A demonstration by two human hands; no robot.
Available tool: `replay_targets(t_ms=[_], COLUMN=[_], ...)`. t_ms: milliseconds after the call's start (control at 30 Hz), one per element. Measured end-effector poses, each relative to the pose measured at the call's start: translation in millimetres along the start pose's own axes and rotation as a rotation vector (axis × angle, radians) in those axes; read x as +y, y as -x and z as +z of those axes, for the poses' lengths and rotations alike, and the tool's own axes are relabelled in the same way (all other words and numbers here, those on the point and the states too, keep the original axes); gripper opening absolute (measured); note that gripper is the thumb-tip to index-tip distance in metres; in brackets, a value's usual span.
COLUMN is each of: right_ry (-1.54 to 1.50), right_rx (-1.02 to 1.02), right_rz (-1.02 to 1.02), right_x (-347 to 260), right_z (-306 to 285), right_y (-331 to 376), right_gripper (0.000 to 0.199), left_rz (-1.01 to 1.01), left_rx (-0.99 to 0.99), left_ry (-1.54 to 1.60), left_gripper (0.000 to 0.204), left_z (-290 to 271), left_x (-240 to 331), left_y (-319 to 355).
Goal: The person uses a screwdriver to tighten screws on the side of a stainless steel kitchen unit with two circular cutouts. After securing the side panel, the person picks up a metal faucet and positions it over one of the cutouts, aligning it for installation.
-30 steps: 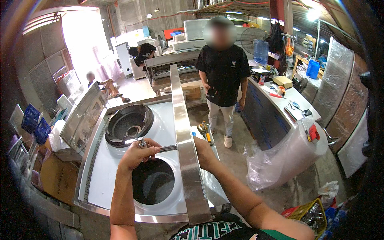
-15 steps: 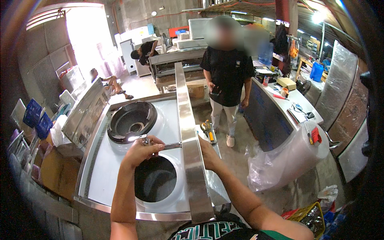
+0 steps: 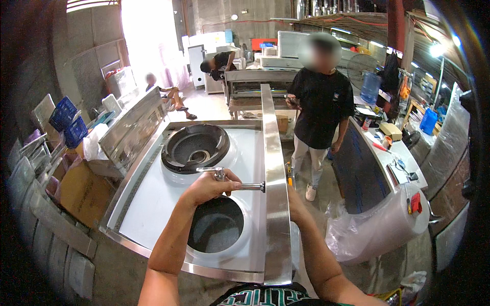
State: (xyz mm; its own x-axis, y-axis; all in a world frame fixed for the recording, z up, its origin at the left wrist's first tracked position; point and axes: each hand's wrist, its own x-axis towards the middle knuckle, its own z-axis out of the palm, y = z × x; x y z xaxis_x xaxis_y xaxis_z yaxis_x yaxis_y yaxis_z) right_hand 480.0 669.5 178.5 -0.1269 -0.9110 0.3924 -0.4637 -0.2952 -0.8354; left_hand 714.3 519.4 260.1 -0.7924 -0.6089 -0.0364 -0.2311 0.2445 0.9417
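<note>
A large stainless-steel wok stove [image 3: 153,204] fills the centre of the frame, its white-filmed top running from the lower middle up toward the upper centre. A long steel front rail [image 3: 273,168] stands along its right side, stretching from the bottom edge to the upper middle. In the top sit two round openings: the far one holds a dark burner bowl [image 3: 195,148] just above centre, and the near opening [image 3: 217,225] lies empty below centre. At the right of the frame a big roll of clear plastic wrap [image 3: 383,229] lies on the floor, and a person in a black shirt [image 3: 321,107] stands beyond the rail at upper right.

The left hand [image 3: 209,187], at the centre of the frame, is clenched around a metal faucet pipe [image 3: 232,181] whose straight stem meets the rail's inner face, with its bent end poking out to the left of the fist. The right hand [image 3: 292,196] reaches behind the rail just right of centre; the rail hides its fingers, so I cannot tell whether it grips anything.
</note>
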Motion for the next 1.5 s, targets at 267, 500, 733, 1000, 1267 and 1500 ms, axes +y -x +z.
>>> replay_targets(t_ms=[267,500,733,1000,1267,1500], right_ry=[-0.16,0.041,-0.018,0.05,0.481,0.318], right_rx=[-0.03,-0.048,0.023,-0.122,-0.075,0.096], right_rz=[0.091,-0.083,0.035,0.003,-0.168,-0.249], right_x=[7.9,-5.5,-6.1,-5.0,5.1,20.4], right_z=[2.3,-3.0,-3.4,-10.2,-0.2,4.1], right_y=[-13.4,-12.8,-16.4,-18.3,-19.2,-12.6], right_gripper=[0.029,0.026,0.027,0.031,0.029,0.037], left_rz=[0.006,0.0,-0.025,-0.018,-0.076,-0.087], left_rx=[0.008,0.011,0.016,0.019,0.026,0.04], left_ry=[-0.036,-0.048,-0.043,-0.051,-0.011,0.01], left_gripper=[0.024,0.023,0.024,0.027,0.024,0.023], left_z=[-0.4,-0.2,0.2,1.1,1.3,1.7], left_x=[3.6,-0.8,3.1,3.5,2.1,-2.6], left_y=[-1.0,-2.9,-1.5,-2.7,-4.3,-5.9])
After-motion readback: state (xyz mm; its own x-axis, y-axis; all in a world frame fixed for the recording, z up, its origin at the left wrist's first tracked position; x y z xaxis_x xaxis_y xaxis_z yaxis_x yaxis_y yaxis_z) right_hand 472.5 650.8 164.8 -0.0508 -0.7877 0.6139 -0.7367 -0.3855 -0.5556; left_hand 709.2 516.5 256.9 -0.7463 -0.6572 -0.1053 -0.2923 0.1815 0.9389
